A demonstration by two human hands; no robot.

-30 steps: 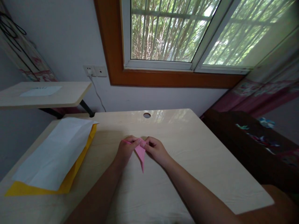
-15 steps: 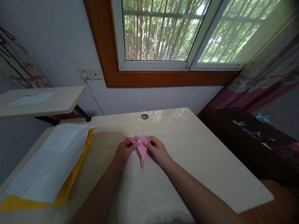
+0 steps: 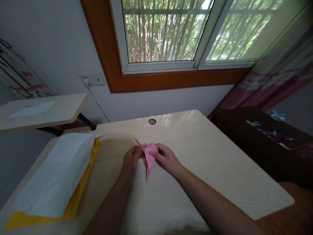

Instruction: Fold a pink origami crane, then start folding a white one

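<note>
A pink folded paper crane (image 3: 150,157) is held between my two hands over the table. One thin point of it sticks up to the left and another points down toward me. My left hand (image 3: 132,160) is closed, pinching the crane's left side near the base of the upper point. With thumb on top and fingers behind, my right hand (image 3: 166,157) grips the crane's right side. The fingertips behind the paper are hidden.
On the left of the pale wooden table (image 3: 195,156) lie white paper (image 3: 53,176) and a yellow sheet (image 3: 73,205) under it. A raised shelf (image 3: 61,109) stands at the back left. A round hole (image 3: 152,121) is near the back edge.
My left thumb has shifted left, off the crane's middle onto its left point. That point now rises more steeply, and the lower point has swung slightly left. The view has tilted a little.
</note>
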